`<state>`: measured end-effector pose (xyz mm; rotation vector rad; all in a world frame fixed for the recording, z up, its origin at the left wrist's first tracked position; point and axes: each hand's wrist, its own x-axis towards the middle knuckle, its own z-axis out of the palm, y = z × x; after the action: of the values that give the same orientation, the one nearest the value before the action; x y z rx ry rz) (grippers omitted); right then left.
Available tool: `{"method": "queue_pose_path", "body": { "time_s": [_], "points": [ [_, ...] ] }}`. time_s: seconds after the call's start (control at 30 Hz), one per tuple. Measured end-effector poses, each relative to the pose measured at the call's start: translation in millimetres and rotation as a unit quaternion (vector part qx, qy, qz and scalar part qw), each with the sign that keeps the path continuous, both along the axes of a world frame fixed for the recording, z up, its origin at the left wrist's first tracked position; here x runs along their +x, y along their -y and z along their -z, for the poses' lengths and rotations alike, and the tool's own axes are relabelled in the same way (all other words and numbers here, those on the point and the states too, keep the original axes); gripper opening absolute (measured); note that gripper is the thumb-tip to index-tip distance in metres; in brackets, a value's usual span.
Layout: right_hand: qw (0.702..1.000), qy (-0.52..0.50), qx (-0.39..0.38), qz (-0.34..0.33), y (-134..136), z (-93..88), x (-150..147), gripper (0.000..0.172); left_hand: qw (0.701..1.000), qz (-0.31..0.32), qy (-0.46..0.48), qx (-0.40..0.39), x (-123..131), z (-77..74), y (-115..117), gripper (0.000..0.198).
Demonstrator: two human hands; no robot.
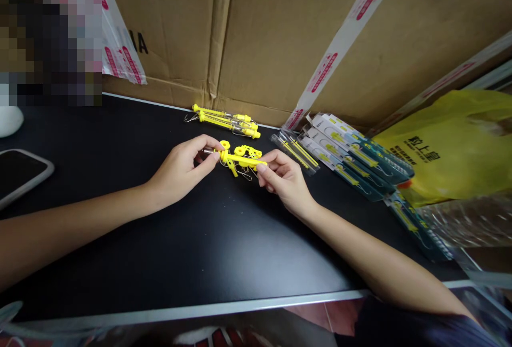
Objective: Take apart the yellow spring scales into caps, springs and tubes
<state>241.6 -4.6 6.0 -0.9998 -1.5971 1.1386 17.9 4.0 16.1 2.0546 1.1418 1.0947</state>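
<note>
Between my two hands lies a yellow spring scale part (244,160), a narrow rod with a wider collar at its left end. My left hand (188,159) pinches it near the collar, where a silvery piece like a spring shows beside the thumb. My right hand (286,176) grips the rod's other end between thumb and fingers. Just behind and under the rod sit loose yellow plastic pieces (250,150) and thin wire hooks (245,175), partly covered by it. Farther back, several assembled yellow spring scales (228,121) rest side by side, with metal hooks at their ends.
Clear tubes with yellow strips (296,152) lie right of my right hand. Beyond them are stacked printed packages (348,149) and a yellow plastic bag (440,144). A large cardboard box (300,32) walls off the black table's (180,261) back. A phone (22,176) lies at left.
</note>
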Motion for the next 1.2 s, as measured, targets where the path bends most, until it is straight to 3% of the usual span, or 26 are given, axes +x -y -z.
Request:
{"method": "queue_pose_path", "body": {
  "time_s": [0.13, 0.27, 0.43, 0.6, 0.8, 1.2],
  "points": [
    [0.999, 0.036, 0.023, -0.005, 2.1, 0.1, -2.0, 0.023, 0.998, 0.023, -0.022, 0.046, 1.1, 0.4, 3.1, 0.012],
    [0.990, 0.104, 0.093, 0.009, 4.7, 3.0, -1.8, 0.020, 0.996, 0.047, -0.034, 0.061, 1.9, 1.6, 6.3, 0.011],
    [0.947, 0.231, 0.223, -0.014, 10.1, 3.5, -1.5, 0.041, 0.991, 0.082, -0.069, 0.076, 4.0, 4.5, 10.0, 0.011],
    [0.920, 0.258, 0.291, -0.044, 15.8, 0.8, -5.7, 0.021, 0.980, 0.118, -0.106, 0.118, 5.8, 7.6, 15.0, 0.012],
    [0.926, 0.246, 0.282, -0.036, 12.7, -0.3, -3.5, 0.018, 0.982, 0.109, -0.107, 0.113, 4.1, 7.8, 12.7, 0.011],
    [0.953, 0.187, 0.227, 0.074, -9.8, -2.7, 12.0, 0.018, 0.997, -0.028, -0.010, 0.069, -1.7, 6.2, -1.5, 0.005]
  ]
}}
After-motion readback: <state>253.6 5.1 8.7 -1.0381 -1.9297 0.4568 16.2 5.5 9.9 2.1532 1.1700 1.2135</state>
